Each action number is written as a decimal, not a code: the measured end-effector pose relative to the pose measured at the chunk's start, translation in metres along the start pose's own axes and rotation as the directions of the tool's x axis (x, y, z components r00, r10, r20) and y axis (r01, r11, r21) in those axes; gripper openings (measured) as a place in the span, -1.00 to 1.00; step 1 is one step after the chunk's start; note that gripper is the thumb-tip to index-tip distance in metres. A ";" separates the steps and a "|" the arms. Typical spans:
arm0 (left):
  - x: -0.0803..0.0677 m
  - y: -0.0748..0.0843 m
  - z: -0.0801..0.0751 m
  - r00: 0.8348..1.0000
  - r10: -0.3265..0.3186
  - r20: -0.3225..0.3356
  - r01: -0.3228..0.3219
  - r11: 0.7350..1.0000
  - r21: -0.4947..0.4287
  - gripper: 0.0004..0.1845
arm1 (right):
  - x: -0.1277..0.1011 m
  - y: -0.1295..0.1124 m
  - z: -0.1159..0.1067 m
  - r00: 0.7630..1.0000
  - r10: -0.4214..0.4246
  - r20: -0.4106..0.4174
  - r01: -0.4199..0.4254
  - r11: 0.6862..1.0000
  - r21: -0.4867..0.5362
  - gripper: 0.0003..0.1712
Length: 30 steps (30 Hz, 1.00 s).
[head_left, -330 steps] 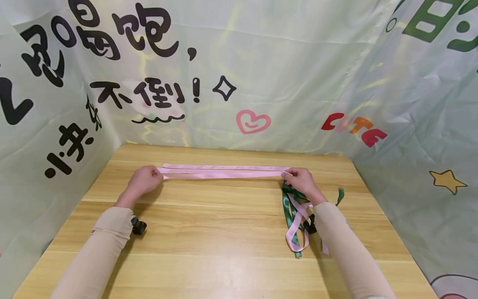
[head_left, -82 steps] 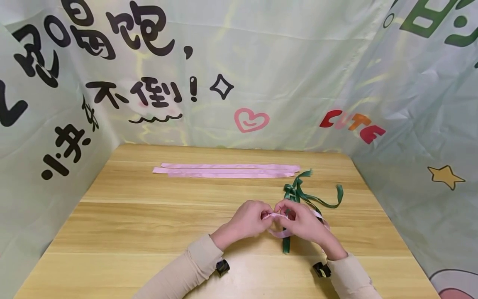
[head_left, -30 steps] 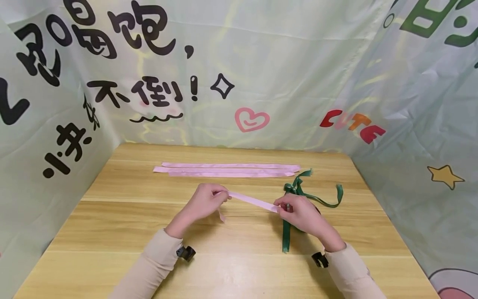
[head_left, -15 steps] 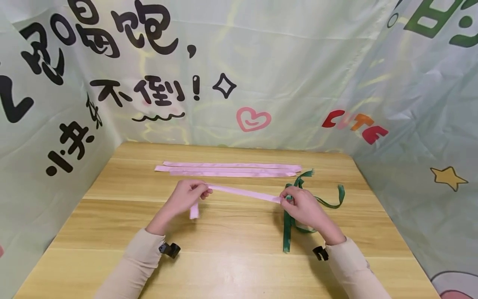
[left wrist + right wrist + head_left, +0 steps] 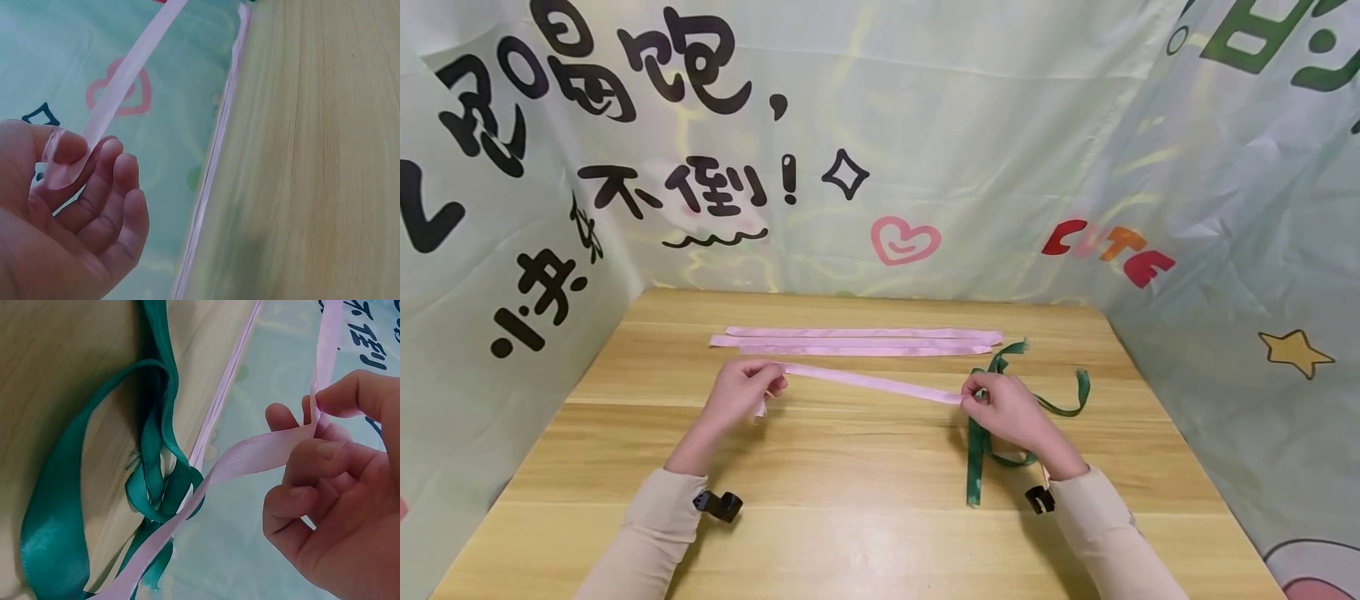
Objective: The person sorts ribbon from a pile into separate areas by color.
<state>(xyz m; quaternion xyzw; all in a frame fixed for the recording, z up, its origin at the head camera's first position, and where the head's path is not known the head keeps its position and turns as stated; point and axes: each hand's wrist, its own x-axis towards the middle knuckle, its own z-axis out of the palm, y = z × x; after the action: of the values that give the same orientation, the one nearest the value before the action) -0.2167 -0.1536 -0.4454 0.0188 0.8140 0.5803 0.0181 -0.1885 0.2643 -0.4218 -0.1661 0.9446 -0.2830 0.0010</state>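
Observation:
A pink ribbon (image 5: 872, 383) is stretched between both hands above the table. My left hand (image 5: 741, 392) pinches it between thumb and fingers, and a short tail hangs below. My right hand (image 5: 1007, 410) pinches the same ribbon further along; in the right wrist view the pink ribbon (image 5: 250, 455) trails on past the fingers toward the lower left. Beneath and beside the right hand lie looped, tangled green ribbons (image 5: 975, 467), partly hidden by that hand. Behind the hands, several pink ribbon strips (image 5: 857, 342) lie side by side, flat and nearly parallel to the table's back edge.
The wooden table (image 5: 865, 508) reaches the printed cloth (image 5: 985, 150) hanging at the back and both sides. A green ribbon end (image 5: 1082, 387) curls up to the right of the right hand. A small black camera (image 5: 718, 505) sits on the left wrist.
Over the last second my left hand has moved left, drawing out more pink ribbon; my right hand has shifted only slightly. Earlier, both hands held the flat strips at the back, then came together over the green ribbons.

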 end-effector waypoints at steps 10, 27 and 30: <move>0.000 -0.007 -0.012 0.997 -0.039 -0.064 0.038 0.999 -0.023 -0.68 | 0.009 0.002 -0.004 0.999 0.041 0.002 -0.041 0.999 0.024 -0.91; 0.003 -0.013 -0.027 0.986 -0.111 -0.128 0.105 0.993 -0.052 -0.67 | 0.022 0.008 -0.005 0.998 0.047 -0.052 -0.041 0.994 0.106 -0.91; 0.004 -0.014 -0.031 0.982 -0.128 -0.140 0.121 0.991 -0.059 -0.65 | 0.023 0.009 -0.005 0.997 0.041 -0.066 -0.035 0.994 0.102 -0.92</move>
<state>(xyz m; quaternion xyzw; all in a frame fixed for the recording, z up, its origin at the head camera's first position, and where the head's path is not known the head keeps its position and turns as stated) -0.2228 -0.1872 -0.4490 -0.0745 0.7980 0.5980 -0.0034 -0.2137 0.2664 -0.4199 -0.1380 0.9317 -0.3357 -0.0176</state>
